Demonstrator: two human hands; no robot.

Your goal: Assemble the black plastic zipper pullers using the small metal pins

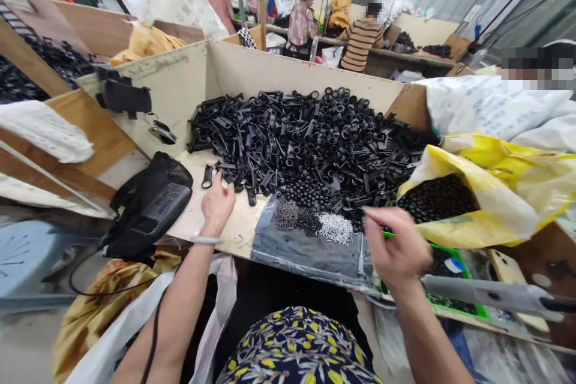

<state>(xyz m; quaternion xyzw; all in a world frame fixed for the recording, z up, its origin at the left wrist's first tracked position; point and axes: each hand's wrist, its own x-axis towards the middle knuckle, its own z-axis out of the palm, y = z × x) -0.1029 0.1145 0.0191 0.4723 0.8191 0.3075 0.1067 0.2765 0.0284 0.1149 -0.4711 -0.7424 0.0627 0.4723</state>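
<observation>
"The left hand (pixel 216 207)?"

"Fingers bent over the bench (pixel 238 234); black parts (pixel 292 138) heaped at its two o'clock, one loose black part (pixel 207 173) at eleven; whether it's pinching anything, I can't tell."

"And the right hand (pixel 398 246)?"

"Blurred and curled; silver pins (pixel 335 228) lie near, at its ten o'clock; can't tell its grip either."

Ring-ended parts (pixel 270 138): smooth black plastic
Pins (pixel 335 228): bright metal
Bin wall (pixel 292 69): matt wood panel
Yellow-and-white bag (pixel 499 195): creased, glossy plastic
</observation>
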